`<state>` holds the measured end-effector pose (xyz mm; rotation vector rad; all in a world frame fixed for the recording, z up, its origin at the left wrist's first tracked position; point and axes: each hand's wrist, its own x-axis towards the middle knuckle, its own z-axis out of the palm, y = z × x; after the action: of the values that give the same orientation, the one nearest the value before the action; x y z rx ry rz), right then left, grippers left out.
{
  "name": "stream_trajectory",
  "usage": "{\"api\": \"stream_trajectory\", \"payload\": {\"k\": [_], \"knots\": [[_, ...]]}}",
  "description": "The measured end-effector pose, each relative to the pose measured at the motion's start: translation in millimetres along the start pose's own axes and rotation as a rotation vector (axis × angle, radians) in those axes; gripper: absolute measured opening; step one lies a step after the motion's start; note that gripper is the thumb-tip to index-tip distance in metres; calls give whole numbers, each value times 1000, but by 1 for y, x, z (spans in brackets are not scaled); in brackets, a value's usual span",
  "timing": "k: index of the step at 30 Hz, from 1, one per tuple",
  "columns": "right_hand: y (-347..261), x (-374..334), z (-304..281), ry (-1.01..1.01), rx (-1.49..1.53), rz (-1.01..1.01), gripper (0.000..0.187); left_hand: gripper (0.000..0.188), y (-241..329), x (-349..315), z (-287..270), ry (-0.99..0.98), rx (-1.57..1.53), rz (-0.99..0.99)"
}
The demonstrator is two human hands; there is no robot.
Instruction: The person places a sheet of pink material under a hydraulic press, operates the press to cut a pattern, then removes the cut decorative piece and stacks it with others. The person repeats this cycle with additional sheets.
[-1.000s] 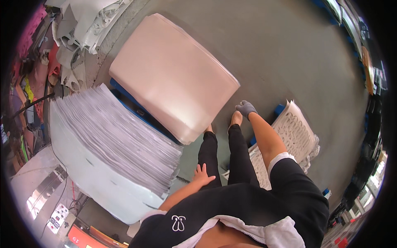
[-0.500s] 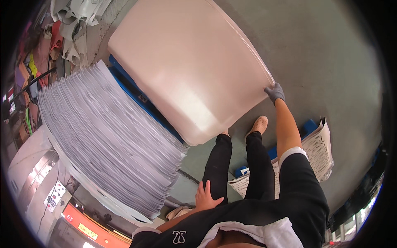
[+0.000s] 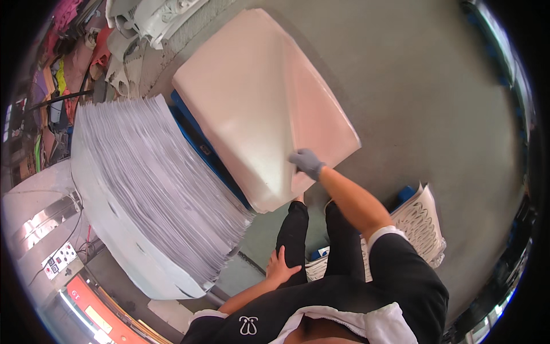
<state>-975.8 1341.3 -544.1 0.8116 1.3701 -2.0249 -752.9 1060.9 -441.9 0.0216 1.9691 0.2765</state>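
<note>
A stack of large pale pink sheets [image 3: 235,86] lies in front of me. My right hand [image 3: 309,163], in a grey glove, is closed on the edge of the top sheet. That sheet is lifted and bent over to the left, baring a pinker strip of the sheet [image 3: 321,120] beneath along the right side. My left hand [image 3: 281,268] is bare and rests on my left leg with its fingers spread, holding nothing. Left of the pink sheets stands a thick, fanned pile of grey-white sheets [image 3: 154,178].
Something blue [image 3: 197,146] shows between the two stacks. To the right of my legs lies a bundle of patterned, cut-out sheets [image 3: 421,221]. Coloured scraps [image 3: 69,74] and white offcuts [image 3: 166,17] heap up at the far left. A machine with a control panel [image 3: 60,261] stands at the lower left.
My right hand has moved left with the top sheet's edge, folding it back from the right side. The left hand stays on my leg. The view has shifted slightly.
</note>
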Motion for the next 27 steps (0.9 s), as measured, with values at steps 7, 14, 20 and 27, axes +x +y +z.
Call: {"api": "stream_trajectory", "payload": {"k": [7, 14, 20, 27], "knots": [[-91, -94, 112, -202, 371, -144, 18, 97, 30, 15, -94, 946, -358, 250], [-140, -195, 172, -365, 197, -265, 24, 77, 27, -47, -166, 715, -277, 460], [-187, -315, 219, -689, 36, -424, 24, 35, 20, -166, -140, 988, 42, 586], [-160, -421, 238, -895, -76, -280, 27, 30, -5, -316, -125, 1329, -1036, 423]]}}
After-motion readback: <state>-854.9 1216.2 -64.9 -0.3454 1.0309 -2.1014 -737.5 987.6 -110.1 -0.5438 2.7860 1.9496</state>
